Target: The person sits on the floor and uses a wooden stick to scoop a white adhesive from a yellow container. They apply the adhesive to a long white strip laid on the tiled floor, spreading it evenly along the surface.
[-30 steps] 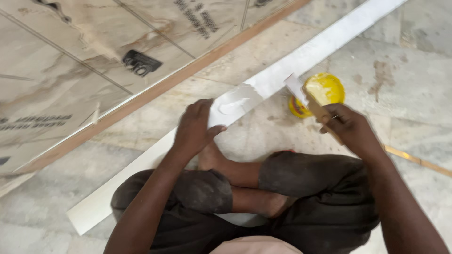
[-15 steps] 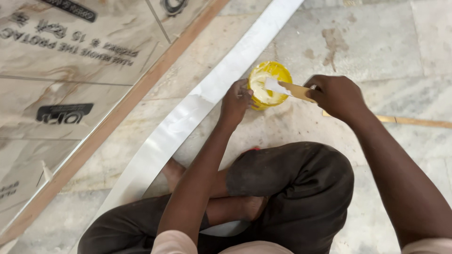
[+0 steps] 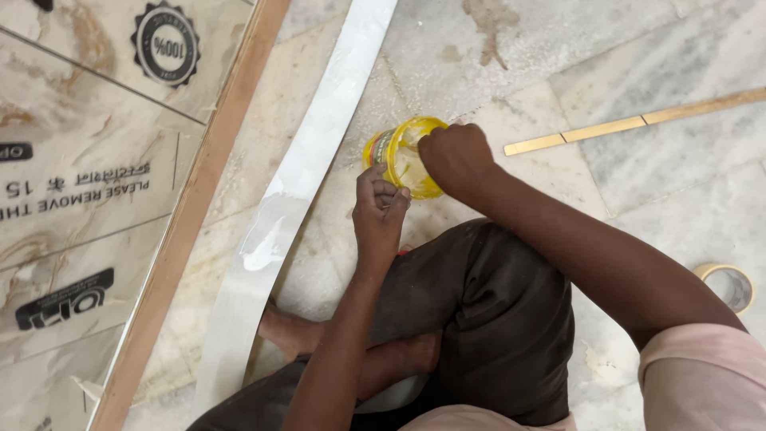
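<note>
A small yellow tub (image 3: 399, 156) holding whitish paste stands on the stone floor in front of my crossed legs. My left hand (image 3: 379, 206) grips its near side with curled fingers. My right hand (image 3: 456, 156) is a closed fist over the tub's mouth. It covers the wooden-handled spreader seen in it earlier, whose blade is hidden inside the tub. Just left of the tub, a long white laminate strip (image 3: 319, 136) runs diagonally across the floor, with a wet smear of paste on it near my knee.
A large board with a marble-look protective film (image 3: 88, 183) and a bare wooden edge (image 3: 211, 191) lies along the left. A thin wooden strip (image 3: 630, 124) lies on the floor at the upper right. A roll of tape (image 3: 730, 283) sits at the right edge.
My left hand left the white strip and came to the tub. My right hand brought the spreader from above the strip down into the tub. The view has shifted closer.
</note>
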